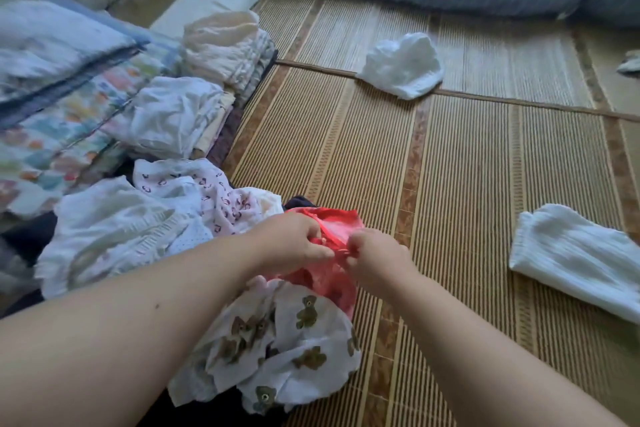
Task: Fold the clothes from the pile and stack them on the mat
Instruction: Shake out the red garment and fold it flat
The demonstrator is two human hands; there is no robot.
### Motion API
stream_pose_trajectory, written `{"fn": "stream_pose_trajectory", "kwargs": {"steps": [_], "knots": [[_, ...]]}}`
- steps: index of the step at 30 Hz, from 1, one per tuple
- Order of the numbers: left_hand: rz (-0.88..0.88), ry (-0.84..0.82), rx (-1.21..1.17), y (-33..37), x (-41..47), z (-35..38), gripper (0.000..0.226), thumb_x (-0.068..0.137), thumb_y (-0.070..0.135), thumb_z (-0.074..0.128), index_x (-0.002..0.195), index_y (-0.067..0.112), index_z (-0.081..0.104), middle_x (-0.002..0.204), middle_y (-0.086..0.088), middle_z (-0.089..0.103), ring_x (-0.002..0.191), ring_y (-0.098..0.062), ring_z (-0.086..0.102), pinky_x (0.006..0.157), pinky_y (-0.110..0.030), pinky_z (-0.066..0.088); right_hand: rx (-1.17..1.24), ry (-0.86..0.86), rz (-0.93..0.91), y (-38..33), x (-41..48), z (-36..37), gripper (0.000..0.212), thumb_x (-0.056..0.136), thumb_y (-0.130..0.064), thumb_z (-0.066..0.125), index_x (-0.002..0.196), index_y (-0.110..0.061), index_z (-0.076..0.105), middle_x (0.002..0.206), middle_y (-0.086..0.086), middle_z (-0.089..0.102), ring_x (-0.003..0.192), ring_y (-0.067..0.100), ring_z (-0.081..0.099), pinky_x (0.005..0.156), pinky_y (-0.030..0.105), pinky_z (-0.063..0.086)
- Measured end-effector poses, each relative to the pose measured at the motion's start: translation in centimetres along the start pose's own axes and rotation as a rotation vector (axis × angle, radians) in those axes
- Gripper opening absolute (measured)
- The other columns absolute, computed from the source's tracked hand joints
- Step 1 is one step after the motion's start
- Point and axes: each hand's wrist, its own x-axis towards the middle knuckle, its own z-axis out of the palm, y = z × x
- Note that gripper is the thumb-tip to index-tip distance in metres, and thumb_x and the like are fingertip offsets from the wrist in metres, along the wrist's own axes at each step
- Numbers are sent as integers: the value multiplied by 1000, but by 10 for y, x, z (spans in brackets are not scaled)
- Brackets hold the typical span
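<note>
Red garment (341, 224) sits at the near edge of the clothes pile (114, 229), bunched between both hands. Left hand (294, 243) and right hand (377, 260) each keep a narrow grip pinched on its fabric, fingertips almost meeting. Bear-print cloth (298, 340) lies just below it, and a heart-print cloth (221, 198) lies to the left. The woven mat (450, 184) carries a folded white cloth (575, 260) at right and a crumpled white item (403, 64) farther off. Two folded stacks (173, 114) border the mat's left edge.
</note>
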Motion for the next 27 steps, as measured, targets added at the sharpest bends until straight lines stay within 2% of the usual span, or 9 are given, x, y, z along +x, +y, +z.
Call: {"fn": "stream_pose_trajectory", "kwargs": {"steps": [3, 8, 10, 14, 16, 18, 22, 25, 27], "knots": [[78, 12, -164, 20, -20, -26, 31, 84, 39, 68, 62, 23, 53, 58, 10, 57, 51, -2, 50, 51, -19, 39, 328, 85, 12, 14, -37, -49, 10, 86, -24, 62, 76, -26, 60, 83, -11, 65, 75, 11, 63, 66, 34, 56], [170, -7, -255, 60, -56, -67, 20, 84, 30, 70, 67, 22, 63, 59, 8, 62, 58, -9, 59, 58, -28, 49, 705, 265, -6, 46, -105, -132, 15, 85, -13, 66, 73, -21, 66, 90, -6, 73, 87, 15, 68, 76, 33, 55], [214, -15, -312, 80, -67, -80, 18, 85, 28, 70, 69, 23, 67, 61, 7, 66, 61, -11, 64, 59, -29, 52, 792, 327, -1, 54, -129, -161, 4, 86, -10, 66, 83, -11, 67, 93, -1, 73, 87, 18, 69, 73, 26, 55], [402, -78, -567, 130, -88, -104, 21, 74, 38, 71, 72, 17, 69, 71, -19, 69, 68, -37, 69, 67, -41, 57, 787, 487, -11, 66, -165, -205, 11, 89, -25, 65, 84, -15, 64, 82, 5, 71, 82, 30, 67, 77, 46, 55], [490, -89, -717, 161, -97, -112, 20, 67, 40, 71, 67, 19, 70, 67, -12, 68, 64, -25, 66, 65, -28, 53, 841, 559, -16, 69, -179, -220, 3, 90, -22, 64, 88, -19, 64, 82, 1, 69, 80, 20, 67, 76, 38, 54], [554, -88, -872, 194, -103, -118, 10, 70, 30, 69, 64, 22, 71, 66, -1, 67, 63, -12, 62, 63, -21, 51, 841, 636, 19, 72, -193, -228, 12, 88, -23, 65, 98, -28, 61, 96, -5, 69, 89, 8, 67, 81, 29, 53], [619, -150, -1036, 241, -111, -125, 8, 81, 18, 65, 81, 12, 70, 73, -4, 67, 67, -14, 62, 69, -27, 50, 742, 789, 119, 63, -229, -226, 18, 86, -43, 59, 103, -44, 52, 100, -16, 62, 93, -1, 61, 79, 23, 49], [642, -192, -1083, 257, -114, -121, 9, 83, 14, 65, 85, 15, 74, 71, -3, 67, 63, -16, 61, 63, -29, 47, 862, 667, 279, 65, -242, -207, 51, 78, -65, 45, 118, -35, 49, 104, -14, 62, 94, 3, 62, 81, 30, 51], [647, -241, -1120, 259, -115, -117, 15, 83, 9, 64, 90, 14, 76, 73, -5, 68, 61, -14, 65, 55, -24, 52, 993, 466, 365, 71, -242, -195, 49, 84, -62, 48, 110, -22, 59, 92, -8, 70, 85, 2, 64, 74, 25, 50]]}}
